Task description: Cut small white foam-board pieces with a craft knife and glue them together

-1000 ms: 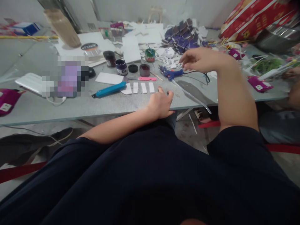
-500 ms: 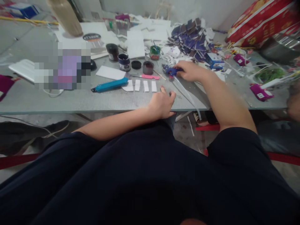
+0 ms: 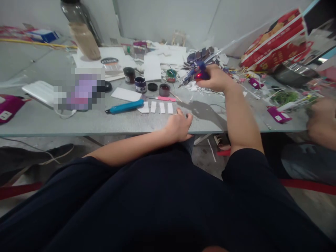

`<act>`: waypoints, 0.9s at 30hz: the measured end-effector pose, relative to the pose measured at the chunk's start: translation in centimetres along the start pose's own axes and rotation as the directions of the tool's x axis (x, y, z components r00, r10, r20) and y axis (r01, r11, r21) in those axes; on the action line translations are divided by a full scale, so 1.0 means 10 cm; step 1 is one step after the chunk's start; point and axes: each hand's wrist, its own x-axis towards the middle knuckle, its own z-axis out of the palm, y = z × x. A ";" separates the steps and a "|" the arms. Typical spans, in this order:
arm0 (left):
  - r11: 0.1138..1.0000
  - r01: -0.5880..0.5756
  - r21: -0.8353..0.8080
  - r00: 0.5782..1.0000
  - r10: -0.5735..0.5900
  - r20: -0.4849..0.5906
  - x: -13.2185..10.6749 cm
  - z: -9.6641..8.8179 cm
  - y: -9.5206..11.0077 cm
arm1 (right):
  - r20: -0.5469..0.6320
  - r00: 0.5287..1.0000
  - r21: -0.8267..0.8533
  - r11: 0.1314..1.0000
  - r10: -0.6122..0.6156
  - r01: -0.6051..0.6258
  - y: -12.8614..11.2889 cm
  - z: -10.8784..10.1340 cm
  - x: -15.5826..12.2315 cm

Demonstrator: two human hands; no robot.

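My right hand (image 3: 216,78) is closed around a blue hot glue gun (image 3: 201,71), lifted over the table with its nozzle toward the left. A red light glows on it, and a long clear glue stick (image 3: 231,44) runs from its back up to the right. My left hand (image 3: 180,125) rests at the table's front edge, fingers apart and holding nothing. Just left of its fingertips, small white foam-like strips (image 3: 162,108) lie in a row. A blue utility knife (image 3: 125,106) lies left of them. Behind the strips are a pink-handled tool (image 3: 167,99) and a paint jar (image 3: 140,84).
A pile of dark painted pieces (image 3: 201,55) lies behind the glue gun. A bottle (image 3: 88,40) stands at the back left. On the right are a red bag (image 3: 275,43), a metal bowl (image 3: 296,74) and another person's blurred hand (image 3: 321,122).
My right hand has raised the glue gun off the table and turned it; its glue stick swung from pointing toward me to pointing up and back. My left hand stays by the strips.
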 end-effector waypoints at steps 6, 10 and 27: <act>1.000 -0.001 0.013 1.000 0.001 0.010 0.03 0.00 0.02 | -0.135 0.991 -0.155 0.988 0.003 -0.024 -0.29 0.28 -0.10; 1.000 0.003 0.017 1.000 -0.004 0.030 0.03 -0.01 0.02 | -0.098 0.992 -0.084 0.993 0.079 -0.087 -0.39 0.37 -0.21; 1.000 0.017 0.000 1.000 -0.017 0.026 0.02 -0.01 -0.01 | -0.070 0.993 -0.153 0.983 0.095 -0.105 -0.52 0.56 -0.24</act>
